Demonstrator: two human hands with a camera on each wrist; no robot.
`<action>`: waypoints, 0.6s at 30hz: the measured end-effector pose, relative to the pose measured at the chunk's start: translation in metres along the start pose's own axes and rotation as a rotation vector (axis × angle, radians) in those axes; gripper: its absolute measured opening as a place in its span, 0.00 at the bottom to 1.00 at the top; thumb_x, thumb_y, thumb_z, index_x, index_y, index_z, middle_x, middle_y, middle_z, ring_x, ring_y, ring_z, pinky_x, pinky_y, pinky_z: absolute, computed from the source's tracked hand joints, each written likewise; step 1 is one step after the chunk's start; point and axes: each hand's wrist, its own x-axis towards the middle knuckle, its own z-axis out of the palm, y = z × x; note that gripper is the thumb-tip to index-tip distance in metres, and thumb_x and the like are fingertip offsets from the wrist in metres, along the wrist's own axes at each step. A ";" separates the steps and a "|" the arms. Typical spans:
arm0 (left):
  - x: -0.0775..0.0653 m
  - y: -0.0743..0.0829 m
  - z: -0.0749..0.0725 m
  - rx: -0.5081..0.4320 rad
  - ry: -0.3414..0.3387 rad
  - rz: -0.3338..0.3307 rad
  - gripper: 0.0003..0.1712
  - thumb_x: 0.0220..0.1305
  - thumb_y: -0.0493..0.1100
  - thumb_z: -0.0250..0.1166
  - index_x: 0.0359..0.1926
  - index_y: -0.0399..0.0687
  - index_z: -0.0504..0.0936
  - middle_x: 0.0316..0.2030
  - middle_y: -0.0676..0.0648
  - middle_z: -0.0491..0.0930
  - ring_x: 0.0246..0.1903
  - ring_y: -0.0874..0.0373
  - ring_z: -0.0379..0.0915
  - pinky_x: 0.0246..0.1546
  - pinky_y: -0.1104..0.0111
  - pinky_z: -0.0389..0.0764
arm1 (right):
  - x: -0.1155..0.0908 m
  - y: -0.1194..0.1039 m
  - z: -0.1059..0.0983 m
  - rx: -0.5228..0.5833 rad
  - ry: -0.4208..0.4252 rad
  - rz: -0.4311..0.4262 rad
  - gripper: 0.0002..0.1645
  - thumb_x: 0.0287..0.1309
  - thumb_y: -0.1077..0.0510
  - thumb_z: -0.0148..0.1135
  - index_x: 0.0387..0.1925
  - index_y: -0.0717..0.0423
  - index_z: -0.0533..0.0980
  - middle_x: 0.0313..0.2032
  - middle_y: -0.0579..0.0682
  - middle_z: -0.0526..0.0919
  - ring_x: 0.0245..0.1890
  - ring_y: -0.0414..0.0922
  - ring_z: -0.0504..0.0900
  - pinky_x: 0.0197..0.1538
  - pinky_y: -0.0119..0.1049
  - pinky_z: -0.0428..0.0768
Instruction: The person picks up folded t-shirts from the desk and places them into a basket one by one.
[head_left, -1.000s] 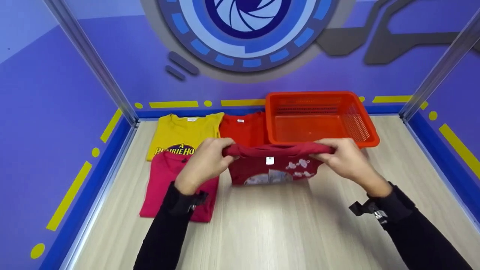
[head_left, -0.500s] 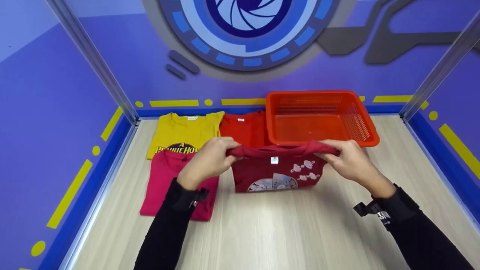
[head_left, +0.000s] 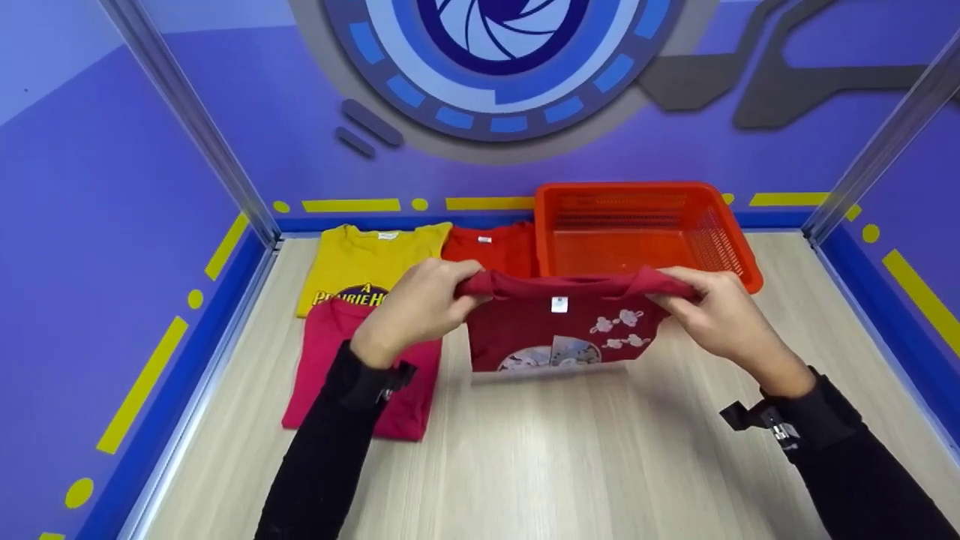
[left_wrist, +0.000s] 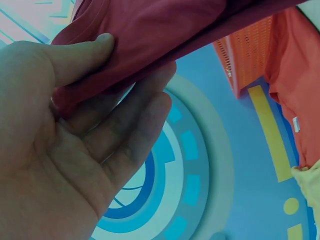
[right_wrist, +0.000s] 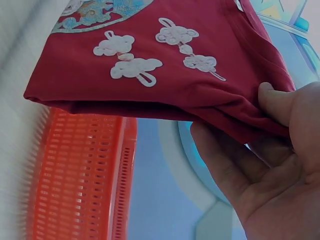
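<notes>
Head view: 2 hands (head_left: 420, 304) (head_left: 720, 311) pinch the maroon shirt (head_left: 529, 326) by its top edge, nearer tabletop (head_left: 532, 450) giving room.

My left forearm (head_left: 319, 454) and right forearm (head_left: 862, 457), black-sleeved to the wrists (head_left: 791, 375), angle forward and inward. Left hand (head_left: 420, 304) and right hand (head_left: 716, 311) about level, well apart; I pinch with each, thumbs (left_wrist: 82, 57) on my side, fingers (left_wrist: 142, 130) loosely bent beyond.

A booth-like work stall — printed blue-purple panels (head_left: 247, 135) and metal corner posts (head_left: 196, 112) — around a wood-grain tabletop (head_left: 540, 450).
</notes>
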 end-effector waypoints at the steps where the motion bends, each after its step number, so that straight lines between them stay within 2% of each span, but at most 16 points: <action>1: 0.001 0.000 0.000 0.000 -0.006 -0.004 0.06 0.65 0.54 0.67 0.36 0.62 0.80 0.22 0.57 0.72 0.20 0.62 0.68 0.24 0.70 0.69 | 0.000 0.000 0.000 -0.007 -0.003 -0.001 0.14 0.60 0.53 0.69 0.48 0.36 0.84 0.37 0.42 0.89 0.31 0.35 0.85 0.35 0.21 0.80; 7: 0.010 -0.004 0.007 0.011 -0.048 0.015 0.08 0.65 0.54 0.67 0.32 0.60 0.80 0.20 0.56 0.69 0.20 0.62 0.65 0.23 0.70 0.64 | -0.001 0.007 -0.001 -0.044 -0.029 0.018 0.14 0.60 0.54 0.69 0.48 0.38 0.84 0.39 0.44 0.89 0.31 0.34 0.84 0.35 0.21 0.79; 11: 0.022 -0.003 0.017 -0.026 -0.057 0.060 0.08 0.66 0.52 0.66 0.32 0.58 0.79 0.20 0.56 0.70 0.21 0.62 0.68 0.23 0.71 0.67 | 0.000 0.014 -0.006 -0.068 0.000 0.038 0.15 0.60 0.55 0.69 0.49 0.40 0.84 0.39 0.45 0.89 0.31 0.32 0.83 0.35 0.19 0.78; 15: 0.037 0.006 0.029 -0.048 -0.068 0.107 0.06 0.67 0.50 0.65 0.34 0.58 0.80 0.22 0.57 0.74 0.24 0.63 0.70 0.26 0.72 0.71 | 0.000 0.017 -0.020 -0.127 0.056 0.089 0.12 0.61 0.60 0.68 0.46 0.44 0.84 0.34 0.47 0.88 0.27 0.34 0.79 0.32 0.19 0.74; 18: 0.051 0.018 0.036 -0.040 -0.095 0.152 0.03 0.68 0.46 0.64 0.35 0.56 0.80 0.25 0.58 0.76 0.27 0.64 0.73 0.30 0.72 0.74 | -0.001 0.016 -0.034 -0.165 0.070 0.164 0.13 0.62 0.63 0.64 0.47 0.49 0.83 0.32 0.52 0.86 0.23 0.37 0.74 0.27 0.24 0.71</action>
